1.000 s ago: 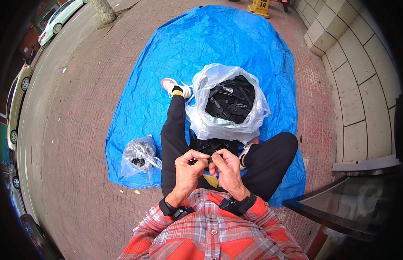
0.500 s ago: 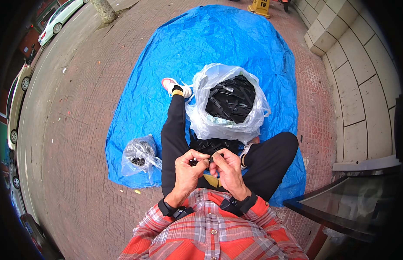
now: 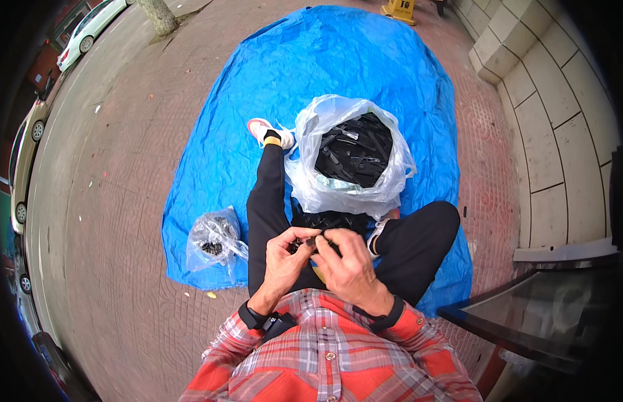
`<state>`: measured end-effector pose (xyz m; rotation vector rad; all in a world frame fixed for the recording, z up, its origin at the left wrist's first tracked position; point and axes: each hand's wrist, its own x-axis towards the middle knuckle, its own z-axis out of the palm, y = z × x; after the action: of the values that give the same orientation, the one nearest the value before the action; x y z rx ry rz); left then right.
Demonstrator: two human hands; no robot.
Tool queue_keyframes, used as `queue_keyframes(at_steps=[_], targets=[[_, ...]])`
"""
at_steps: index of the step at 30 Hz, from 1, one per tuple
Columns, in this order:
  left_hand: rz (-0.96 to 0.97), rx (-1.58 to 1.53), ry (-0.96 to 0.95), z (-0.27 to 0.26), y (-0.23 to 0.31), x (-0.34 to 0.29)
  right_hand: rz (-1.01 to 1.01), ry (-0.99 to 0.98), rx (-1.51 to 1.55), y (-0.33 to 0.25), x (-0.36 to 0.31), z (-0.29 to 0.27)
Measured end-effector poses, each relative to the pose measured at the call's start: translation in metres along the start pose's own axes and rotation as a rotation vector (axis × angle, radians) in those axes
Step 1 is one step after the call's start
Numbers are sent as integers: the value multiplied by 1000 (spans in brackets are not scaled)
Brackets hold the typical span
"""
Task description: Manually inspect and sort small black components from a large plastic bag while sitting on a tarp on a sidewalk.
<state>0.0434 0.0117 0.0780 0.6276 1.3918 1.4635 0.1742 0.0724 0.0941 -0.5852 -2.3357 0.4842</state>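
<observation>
My left hand (image 3: 286,261) and my right hand (image 3: 349,266) meet above my lap, fingertips together. Between them is a small black piece (image 3: 310,242), too small to make out its exact kind. My left thumb and fingers pinch it, and the bent fingers of my right hand close on it from the other side. Just beyond my hands lies a pile of black strips (image 3: 335,222), partly covered by the hands and the bag. Behind that stands a large clear plastic bag (image 3: 301,177), its mouth wide, filled with black strip-like plastic pieces (image 3: 355,151).
A blue tarp (image 3: 271,74) lies under my legs and the bags. To the left sits a small clear bag (image 3: 215,234) with small dark pieces inside. A tiled wall (image 3: 542,147) and a dark-framed glass panel (image 3: 539,311) stand to the right. Parked cars line the far left.
My right hand has rolled over, its back now turned up, and its fingers have shifted on the piece. Both hands have moved slightly left.
</observation>
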Motion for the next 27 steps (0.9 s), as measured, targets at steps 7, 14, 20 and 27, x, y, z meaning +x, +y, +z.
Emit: queue_keyframes(at_steps=[7,14,20,27], targets=[[-70,-315,-63,-3,-3,0,180,8,453,16,3,6],[-138,-279,-69,-7,-3,-2,318,-204,490,22,1,-3],[-238,-209,-84,-5,-9,-3,465,-359,624,24,-1,-4],[-59,62,-107,-2,1,-9,815,-517,1115,46,-7,0]])
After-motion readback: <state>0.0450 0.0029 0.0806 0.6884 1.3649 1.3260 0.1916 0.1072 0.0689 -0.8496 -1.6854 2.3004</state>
